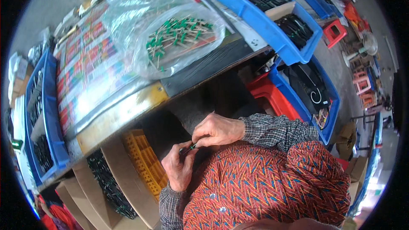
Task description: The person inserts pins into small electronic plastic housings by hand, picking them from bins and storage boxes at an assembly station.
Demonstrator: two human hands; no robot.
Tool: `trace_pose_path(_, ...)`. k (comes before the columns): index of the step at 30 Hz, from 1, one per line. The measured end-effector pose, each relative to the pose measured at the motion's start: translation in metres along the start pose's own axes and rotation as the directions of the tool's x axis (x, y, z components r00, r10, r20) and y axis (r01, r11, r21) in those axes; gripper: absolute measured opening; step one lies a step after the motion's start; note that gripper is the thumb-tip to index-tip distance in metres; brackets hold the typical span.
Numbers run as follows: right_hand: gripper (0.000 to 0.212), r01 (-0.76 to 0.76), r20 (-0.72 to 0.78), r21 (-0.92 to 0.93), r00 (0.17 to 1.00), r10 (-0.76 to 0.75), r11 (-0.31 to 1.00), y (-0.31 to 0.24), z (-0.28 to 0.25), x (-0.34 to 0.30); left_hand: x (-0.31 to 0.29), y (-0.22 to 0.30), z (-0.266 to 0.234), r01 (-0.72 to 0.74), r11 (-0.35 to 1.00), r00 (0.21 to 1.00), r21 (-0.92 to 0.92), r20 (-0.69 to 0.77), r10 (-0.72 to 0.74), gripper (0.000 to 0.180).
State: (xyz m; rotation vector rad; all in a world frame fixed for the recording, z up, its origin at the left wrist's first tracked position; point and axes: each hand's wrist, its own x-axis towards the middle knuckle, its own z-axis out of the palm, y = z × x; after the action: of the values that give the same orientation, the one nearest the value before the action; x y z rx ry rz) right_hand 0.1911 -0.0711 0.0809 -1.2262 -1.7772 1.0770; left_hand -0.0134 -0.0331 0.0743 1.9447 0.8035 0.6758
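Over my lap, in front of the table edge, both hands meet on one small, slim dark piece with a green part [193, 146]. My left hand [176, 169] is closed around its dark end. My right hand [219, 130] pinches at the green part, and its fingers hide the far end. Up on the table lies an open clear plastic bag [140, 66]. Inside it is a heap of small green-headed pieces with thin pale shanks [181, 34].
Blue bins of dark pieces [272, 21] stand at the far right; another blue bin [47, 115] is at the left. Below the table edge are cardboard dividers with dark pieces [106, 183] and a yellow crate [147, 162]. A red stool [272, 96] stands right.
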Motion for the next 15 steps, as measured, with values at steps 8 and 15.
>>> trace_pose_path(8,0.022,0.002,-0.148,-0.396,0.987,-0.065,0.918,-0.047,-0.079,-0.024,0.008,0.016,0.01,0.162,0.953,0.986,-0.257,0.003,-0.166,0.015)
trace_pose_path(15,0.011,-0.375,-0.594,-0.742,0.753,-0.285,0.556,-0.079,-0.179,-0.081,0.009,0.027,0.018,0.147,0.944,0.989,-0.294,0.016,-0.149,0.015)
